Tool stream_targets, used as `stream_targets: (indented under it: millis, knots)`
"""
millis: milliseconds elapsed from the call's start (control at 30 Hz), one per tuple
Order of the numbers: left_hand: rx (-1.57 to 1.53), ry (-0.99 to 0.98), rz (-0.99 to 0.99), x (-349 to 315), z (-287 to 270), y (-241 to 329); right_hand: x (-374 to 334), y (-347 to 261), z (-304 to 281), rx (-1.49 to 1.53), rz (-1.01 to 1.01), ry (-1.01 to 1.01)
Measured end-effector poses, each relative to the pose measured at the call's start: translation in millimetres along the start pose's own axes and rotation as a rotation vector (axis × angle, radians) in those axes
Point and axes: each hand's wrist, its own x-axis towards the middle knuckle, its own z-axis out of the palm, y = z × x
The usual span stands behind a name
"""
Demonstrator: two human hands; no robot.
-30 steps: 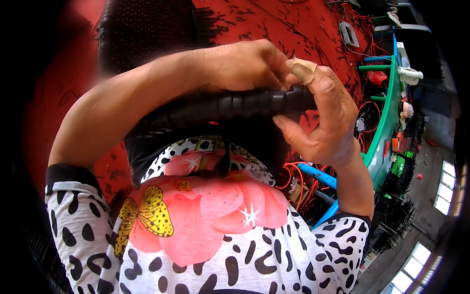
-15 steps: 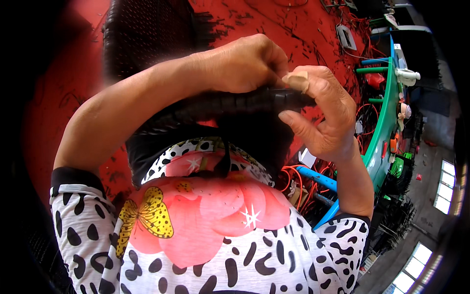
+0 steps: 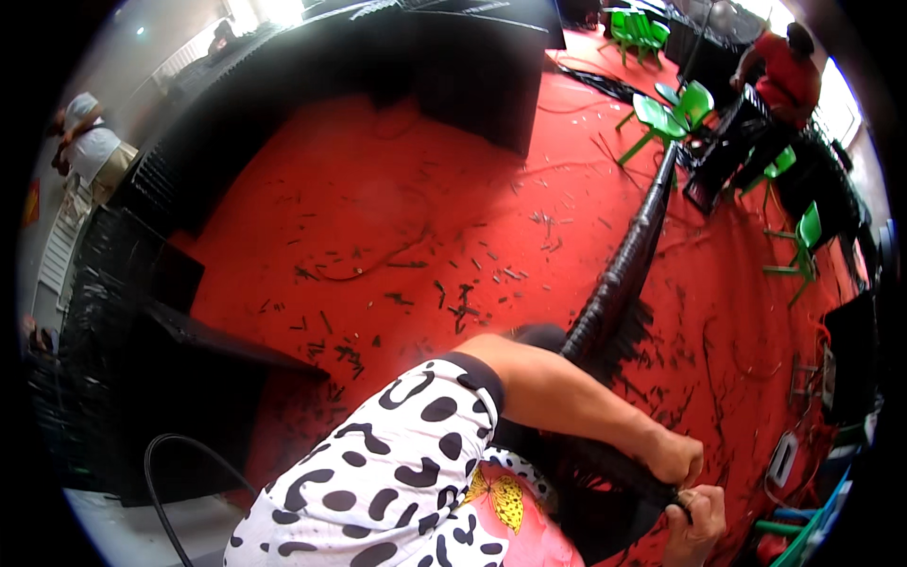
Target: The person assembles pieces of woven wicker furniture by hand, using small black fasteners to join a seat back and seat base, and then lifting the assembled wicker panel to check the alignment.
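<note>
Across my lap lies a black frame piece (image 3: 619, 477) wrapped in shiny black strip. Its far end reaches my hands at the lower right. My left hand (image 3: 673, 460) is closed in a fist right at that end; what its fingers pinch is too small to make out. Just below and to the right, my right hand (image 3: 699, 515) has thumb and fingers closed around the dark tip, the two hands nearly touching. A long black wrapped edge (image 3: 619, 274) with a dark panel under it rises beyond my left arm; where it joins the lap piece is hidden.
Short black scraps litter the red floor (image 3: 397, 217). Large black woven pieces (image 3: 123, 274) stand at left and back. Green chairs (image 3: 666, 118) and a person in red (image 3: 789, 76) are at far right, another person in white (image 3: 93, 146) at far left. A white power strip (image 3: 782, 458) lies at right.
My view has swung up and left, so hands and lap now sit at the lower right. The hands have come closer together at the frame's end; the right fingers have closed in.
</note>
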Motion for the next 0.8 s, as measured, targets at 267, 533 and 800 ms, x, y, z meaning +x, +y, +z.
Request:
stream_targets:
  millis: [267,533,800]
  knots:
    - [-0.007,-0.052,-0.027,-15.2,-17.0,0.4,19.8,11.2,14.4,-0.168,-0.194,0.081]
    - [0.017,-0.015,-0.07,-7.4,-17.3,9.6,26.1,11.3,6.0,-0.008,0.002,0.008]
    - [-0.001,-0.047,-0.059,-6.3,-20.4,4.5,34.3,21.2,3.6,0.174,0.049,-0.115]
